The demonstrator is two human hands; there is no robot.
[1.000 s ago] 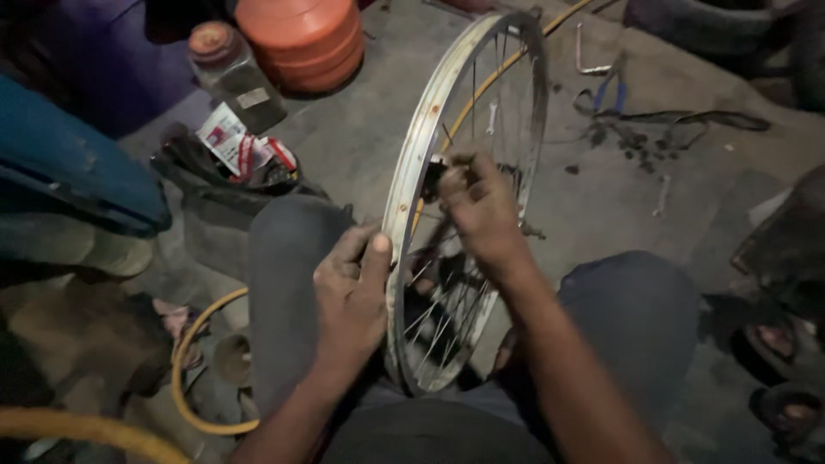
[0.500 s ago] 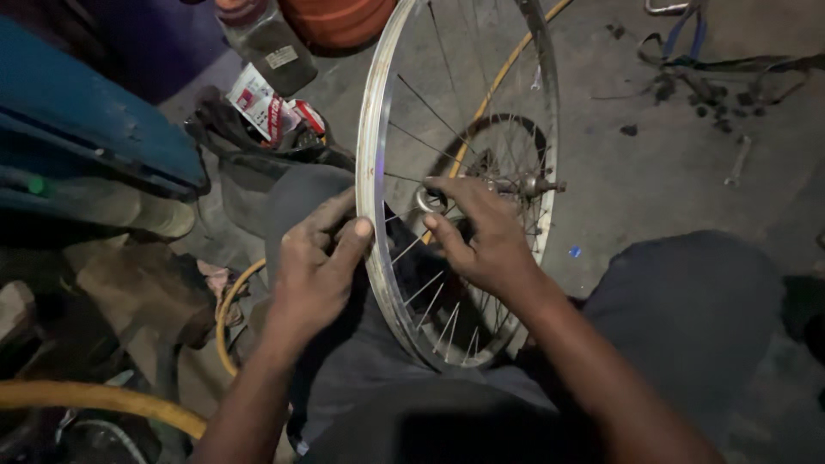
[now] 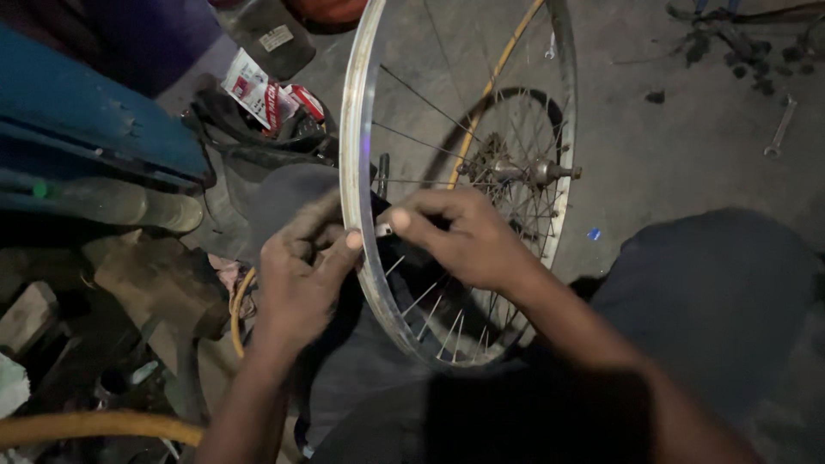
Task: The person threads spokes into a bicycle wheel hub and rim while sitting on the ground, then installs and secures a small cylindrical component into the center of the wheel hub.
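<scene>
Wheel (image 3: 361, 129) stands upright between our knees, hub (image 3: 524, 172) beyond. Our left hand (image 3: 301, 279) curls against the rim's outer side; our right hand (image 3: 460, 236) pinches a small metal piece (image 3: 383, 229) at its inner side.

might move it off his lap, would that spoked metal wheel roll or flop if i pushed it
The silver spoked bicycle wheel has a thin rim and open spokes, so it is probably light yet stiff. It stands on edge, steadied by the left hand and right hand; let go, it would likely tip or roll. The axle sticks out and could snag.
</scene>
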